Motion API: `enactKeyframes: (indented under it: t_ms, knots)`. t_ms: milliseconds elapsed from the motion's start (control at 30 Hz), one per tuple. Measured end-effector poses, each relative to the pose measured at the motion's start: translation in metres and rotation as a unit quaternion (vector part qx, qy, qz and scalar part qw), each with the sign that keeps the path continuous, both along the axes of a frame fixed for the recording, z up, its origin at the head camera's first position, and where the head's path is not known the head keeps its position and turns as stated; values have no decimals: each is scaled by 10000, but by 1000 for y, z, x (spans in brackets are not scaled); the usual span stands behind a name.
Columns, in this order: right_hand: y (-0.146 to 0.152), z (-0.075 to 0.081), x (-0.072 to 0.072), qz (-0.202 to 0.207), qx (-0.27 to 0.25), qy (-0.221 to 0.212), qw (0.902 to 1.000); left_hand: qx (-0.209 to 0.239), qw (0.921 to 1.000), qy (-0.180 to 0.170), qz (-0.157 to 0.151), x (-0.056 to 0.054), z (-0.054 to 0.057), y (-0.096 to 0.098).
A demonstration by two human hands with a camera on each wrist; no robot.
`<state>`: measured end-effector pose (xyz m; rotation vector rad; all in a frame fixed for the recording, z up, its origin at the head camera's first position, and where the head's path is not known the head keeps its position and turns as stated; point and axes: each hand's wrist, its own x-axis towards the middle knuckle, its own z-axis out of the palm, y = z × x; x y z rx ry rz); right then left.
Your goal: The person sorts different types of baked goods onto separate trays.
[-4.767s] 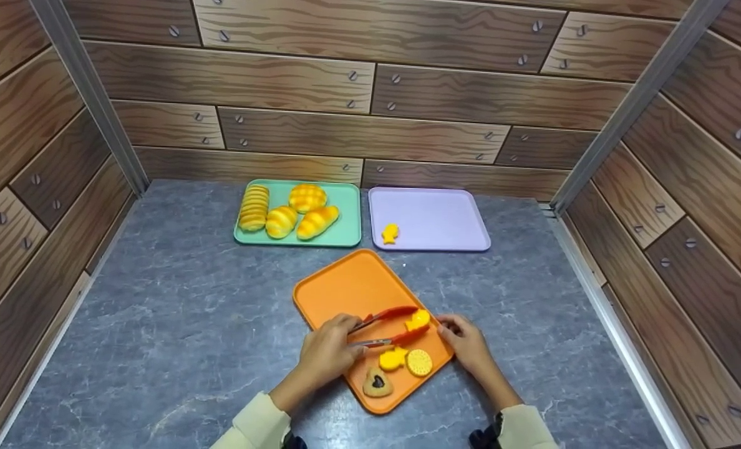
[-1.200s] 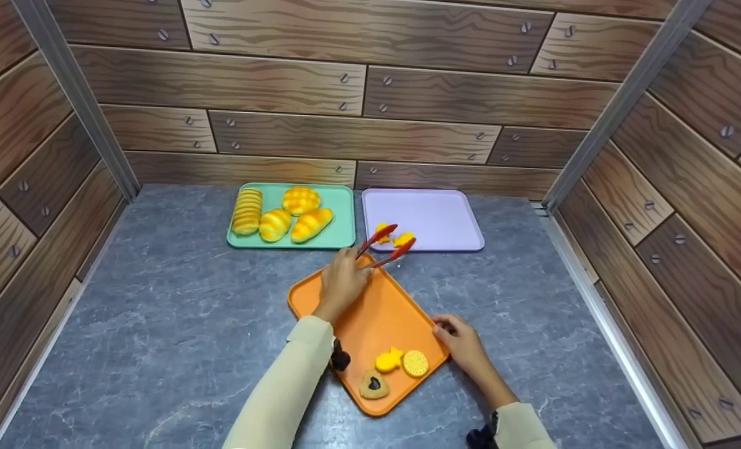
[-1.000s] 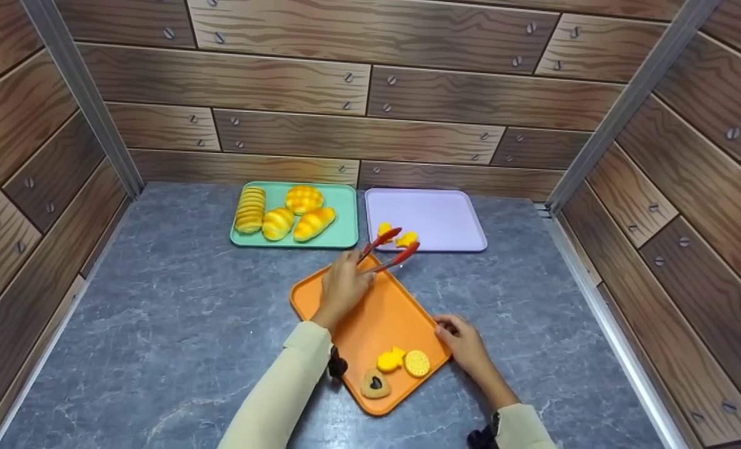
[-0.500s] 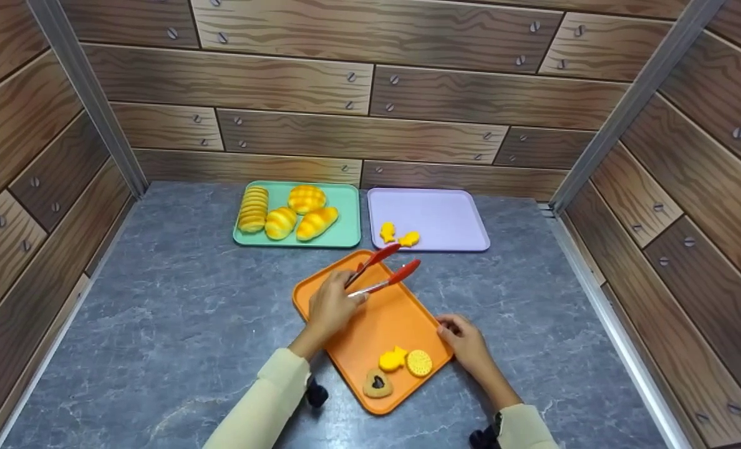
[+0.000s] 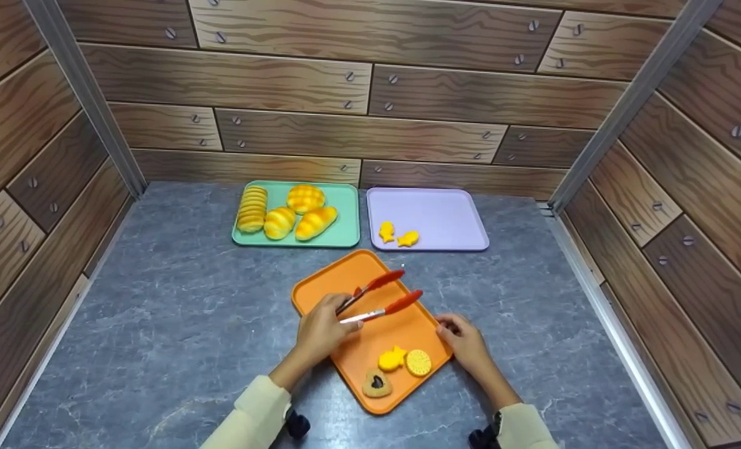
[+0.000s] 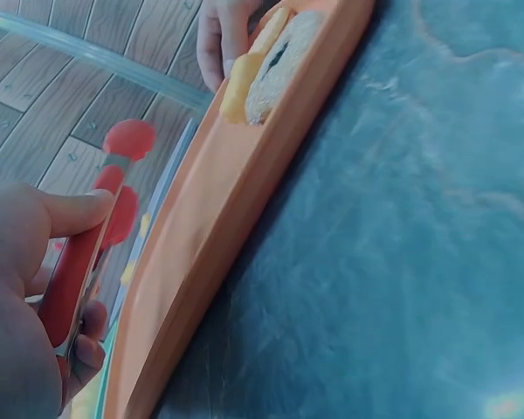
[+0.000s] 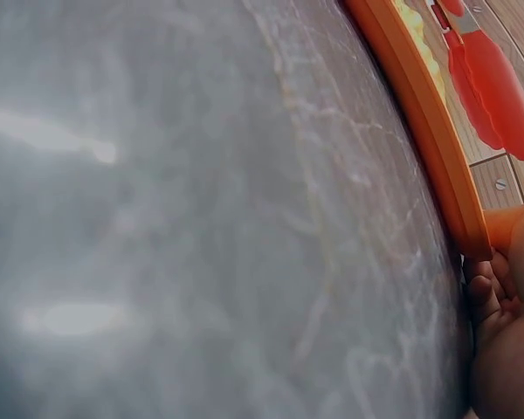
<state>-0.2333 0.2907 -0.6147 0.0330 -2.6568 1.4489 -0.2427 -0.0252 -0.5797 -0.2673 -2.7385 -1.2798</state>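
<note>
My left hand (image 5: 322, 329) holds red-tipped tongs (image 5: 380, 308) over the orange tray (image 5: 345, 274); their arms are spread with nothing between the tips. In the left wrist view the thumb lies along the tongs' red handle (image 6: 74, 271). My right hand (image 5: 464, 340) grips the right edge of that tray, and in the right wrist view its fingers (image 7: 485, 301) curl at the rim. On the tray's near end lie a yellow fish-shaped cracker (image 5: 392, 359), a round yellow cracker (image 5: 418, 363) and a triangular cookie (image 5: 377, 383) with a dark heart centre.
At the back, a green tray (image 5: 345, 234) holds several bread rolls, including a plaid-topped bun (image 5: 306, 199). Beside it a lilac tray (image 5: 436, 215) bears two yellow fish crackers (image 5: 408, 238). Wood-patterned walls (image 5: 283, 131) enclose the grey marbled table (image 5: 177, 324) on three sides.
The left hand carried a fish cracker in the tongs from the orange tray to the lilac one and let it go there. The tongs then came back over the orange tray; the right hand stayed put.
</note>
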Motion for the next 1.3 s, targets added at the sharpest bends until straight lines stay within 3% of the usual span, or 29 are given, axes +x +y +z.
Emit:
enactKeyframes:
  t_ms: [633, 967, 1300]
  knots:
    - [-1, -2, 0, 38, -64, 124, 9999, -98, 9966, -439, -691, 45, 2, -38]
    - [1, -3, -3, 141, 52, 246, 9996, -206, 9939, -579, -914, 72, 3, -42]
    - [1, -2, 0, 49, 43, 53, 10000, -599, 9939, -448, -815, 85, 6, -51]
